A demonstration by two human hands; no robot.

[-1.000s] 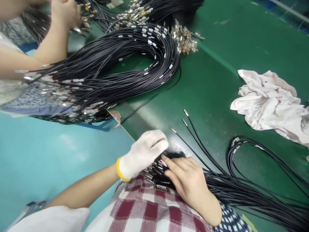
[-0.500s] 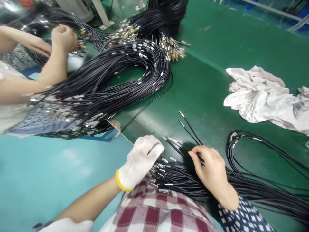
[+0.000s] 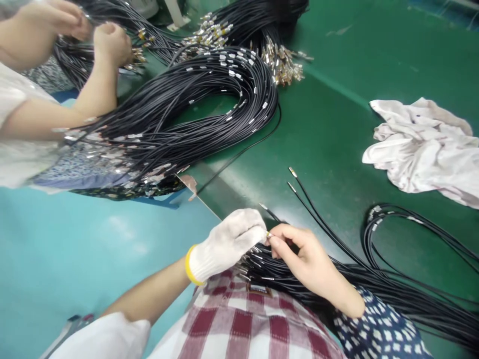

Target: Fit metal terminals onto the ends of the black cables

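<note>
My left hand [image 3: 230, 244], in a white knit glove with a yellow cuff, is closed with its fingertips at the metal end of a black cable [image 3: 269, 234]. My bare right hand [image 3: 309, 257] pinches the same cable end from the other side, so the two hands nearly touch. Below them a thick bundle of black cables [image 3: 295, 284] with silver ends lies along the table edge by my checked apron [image 3: 243, 319]. Two loose cables [image 3: 311, 205] stretch out beyond my right hand. Another silver-tipped cable [image 3: 270, 212] pokes out behind the glove.
A big coil of black cables [image 3: 209, 129] with white tags covers the left of the green table [image 3: 337, 149]. Beside it a co-worker's hands [image 3: 110, 45] are at more cables. Crumpled white cloth [image 3: 422, 144] lies at right, above a looped cable bunch [image 3: 392, 212].
My right hand has moved left with a cable end, up to my gloved left hand, which now meets it there. The co-worker's far hand has lifted. The whole view has shifted slightly.
</note>
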